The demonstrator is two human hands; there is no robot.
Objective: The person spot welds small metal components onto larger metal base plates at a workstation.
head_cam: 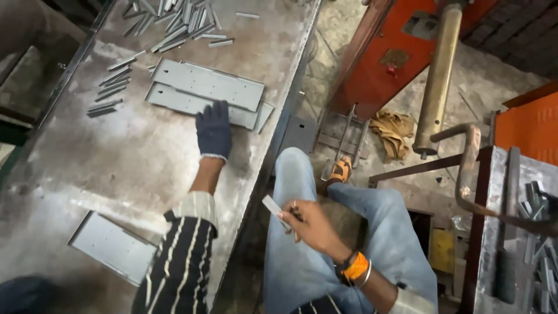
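Fingers [216,114] of the gloved left hand [213,131] lie flat, together, pressing the stacked perforated steel plates [203,90] on the counter [139,168]. Right hand [308,224], bare, off the counter's edge over the lap, pinches a small metal strip [272,204]. Plates look stiff, thin, sharp-edged, probably slippery: grip by the long edges.

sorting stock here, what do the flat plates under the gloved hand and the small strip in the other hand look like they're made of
Flat plates: likely sheet metal, dull grey with a matte finish, thin with crisp edges and rows of small punched holes. The gloved left hand rests on the lower one.

Small strip in the bare right hand: probably the same grey metal, a thin straight piece with a pale sheen; too small to be sure.
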